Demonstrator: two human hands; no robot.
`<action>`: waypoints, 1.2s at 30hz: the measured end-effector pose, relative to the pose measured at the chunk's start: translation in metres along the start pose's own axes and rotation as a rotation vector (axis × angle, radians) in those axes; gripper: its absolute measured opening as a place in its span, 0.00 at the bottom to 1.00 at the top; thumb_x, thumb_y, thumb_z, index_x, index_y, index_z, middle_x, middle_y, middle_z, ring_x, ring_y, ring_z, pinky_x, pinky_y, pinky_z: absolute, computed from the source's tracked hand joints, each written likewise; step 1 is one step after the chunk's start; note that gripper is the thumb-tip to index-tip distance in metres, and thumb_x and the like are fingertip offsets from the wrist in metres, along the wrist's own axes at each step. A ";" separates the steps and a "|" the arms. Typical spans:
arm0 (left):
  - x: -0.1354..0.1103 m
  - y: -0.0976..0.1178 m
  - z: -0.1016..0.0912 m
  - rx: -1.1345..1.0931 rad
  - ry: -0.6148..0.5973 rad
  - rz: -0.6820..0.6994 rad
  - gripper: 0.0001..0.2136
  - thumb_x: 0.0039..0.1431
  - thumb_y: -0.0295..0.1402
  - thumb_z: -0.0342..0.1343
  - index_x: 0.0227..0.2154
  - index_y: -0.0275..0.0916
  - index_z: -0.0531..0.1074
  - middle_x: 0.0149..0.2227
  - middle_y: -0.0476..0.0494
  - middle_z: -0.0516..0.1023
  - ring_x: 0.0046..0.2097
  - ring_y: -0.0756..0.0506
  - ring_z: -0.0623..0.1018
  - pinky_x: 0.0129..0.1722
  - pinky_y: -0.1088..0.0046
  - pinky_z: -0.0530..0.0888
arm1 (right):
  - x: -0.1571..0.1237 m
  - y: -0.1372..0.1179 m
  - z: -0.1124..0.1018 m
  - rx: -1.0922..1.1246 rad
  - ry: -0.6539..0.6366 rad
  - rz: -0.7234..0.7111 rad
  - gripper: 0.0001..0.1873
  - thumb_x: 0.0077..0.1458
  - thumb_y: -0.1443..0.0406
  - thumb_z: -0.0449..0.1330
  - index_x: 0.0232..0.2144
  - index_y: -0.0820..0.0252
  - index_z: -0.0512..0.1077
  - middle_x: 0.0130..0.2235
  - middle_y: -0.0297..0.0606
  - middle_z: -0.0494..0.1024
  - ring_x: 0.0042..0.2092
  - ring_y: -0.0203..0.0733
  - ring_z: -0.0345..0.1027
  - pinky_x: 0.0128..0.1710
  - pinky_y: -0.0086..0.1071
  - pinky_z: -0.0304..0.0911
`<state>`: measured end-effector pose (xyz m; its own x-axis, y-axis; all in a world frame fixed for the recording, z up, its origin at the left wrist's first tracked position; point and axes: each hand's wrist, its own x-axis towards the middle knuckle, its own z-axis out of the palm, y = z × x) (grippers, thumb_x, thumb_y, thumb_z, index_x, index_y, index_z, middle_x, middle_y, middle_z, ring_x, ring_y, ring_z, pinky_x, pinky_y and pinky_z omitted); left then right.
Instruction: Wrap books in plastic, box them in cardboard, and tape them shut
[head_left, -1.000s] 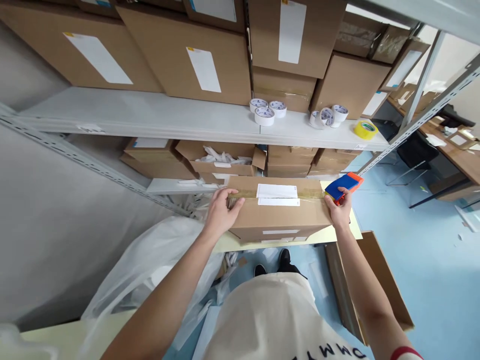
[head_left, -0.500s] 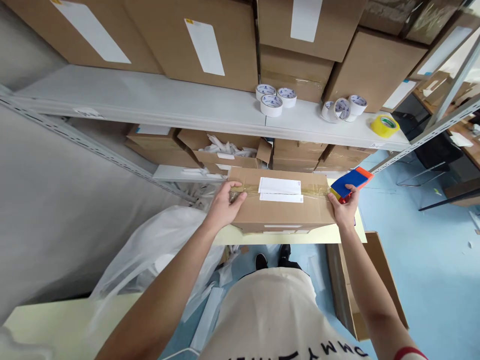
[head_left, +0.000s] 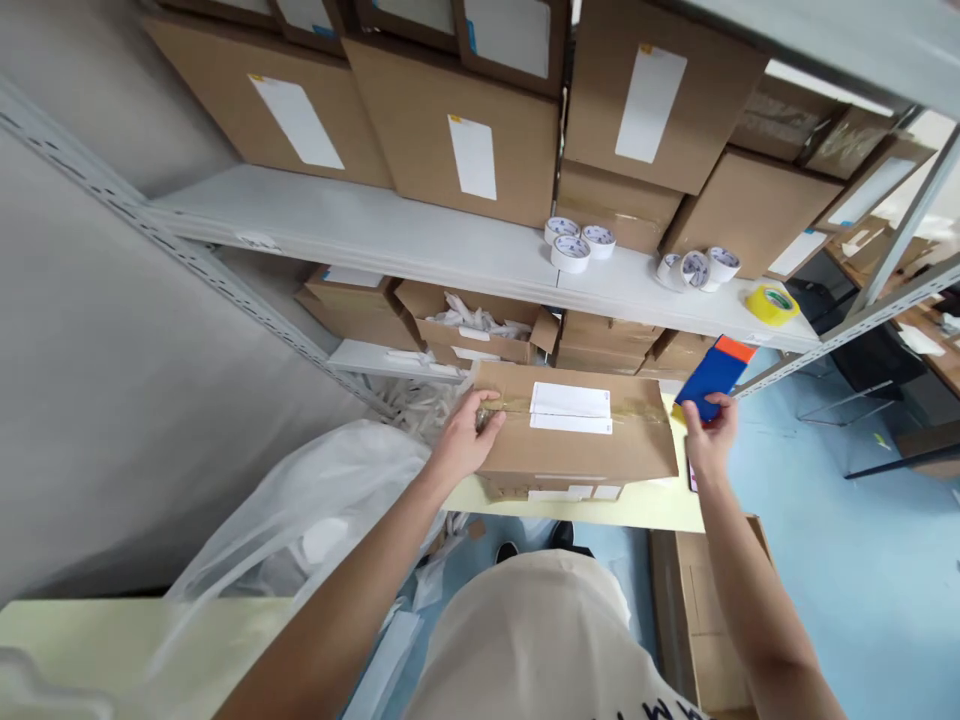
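Observation:
A taped cardboard box (head_left: pixel 577 450) with white labels on its top lies on a pale yellow table (head_left: pixel 637 508). My left hand (head_left: pixel 471 438) grips the box's left end, with fingers and thumb at the taped seam. Just off the box's right end, my right hand (head_left: pixel 710 435) is closed on a blue and orange object that looks like a tape dispenser (head_left: pixel 712 383). It has a yellow part low on its side, and its far end is tilted up. My right palm is hidden from view.
Ahead is a grey shelf (head_left: pixel 360 230) with large boxes, white tape rolls (head_left: pixel 570 253) and a yellow tape roll (head_left: pixel 772 305). A phone edge (head_left: pixel 691 470) shows beside my right wrist. Clear plastic (head_left: pixel 315 500) bulges at left; an open carton (head_left: pixel 712 620) stands on the floor.
My right hand has moved off the box's right end and tipped the tape dispenser more upright. My left hand keeps its grip on the box. The view has tilted up toward the shelf.

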<state>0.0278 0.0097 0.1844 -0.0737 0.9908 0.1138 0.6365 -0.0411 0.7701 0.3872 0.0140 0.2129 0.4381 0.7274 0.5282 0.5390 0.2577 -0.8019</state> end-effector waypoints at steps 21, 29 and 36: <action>-0.015 0.038 -0.009 0.010 0.153 0.122 0.12 0.59 0.36 0.54 0.43 0.42 0.77 0.61 0.36 0.69 0.66 0.33 0.62 0.65 0.43 0.55 | 0.049 -0.068 0.087 0.336 -1.032 0.293 0.22 0.39 0.47 0.68 0.29 0.58 0.78 0.27 0.35 0.79 0.26 0.41 0.70 0.27 0.34 0.67; 0.001 0.044 0.020 -0.621 -0.094 -0.229 0.26 0.55 0.46 0.58 0.53 0.37 0.68 0.55 0.30 0.74 0.51 0.39 0.78 0.53 0.61 0.73 | 0.021 -0.027 0.090 0.292 -1.043 0.278 0.23 0.37 0.44 0.69 0.26 0.56 0.79 0.27 0.35 0.81 0.27 0.43 0.73 0.29 0.37 0.70; -0.008 0.046 0.035 -0.927 -0.254 -0.416 0.23 0.47 0.52 0.64 0.38 0.38 0.74 0.46 0.39 0.79 0.48 0.40 0.79 0.45 0.63 0.77 | 0.025 -0.005 0.088 0.310 -1.092 0.342 0.23 0.35 0.45 0.71 0.27 0.55 0.80 0.31 0.37 0.82 0.30 0.45 0.74 0.33 0.40 0.70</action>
<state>0.0844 0.0043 0.1971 0.0799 0.9431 -0.3228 -0.2478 0.3325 0.9100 0.3315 0.0867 0.2055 -0.4019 0.9072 -0.1245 0.2496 -0.0222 -0.9681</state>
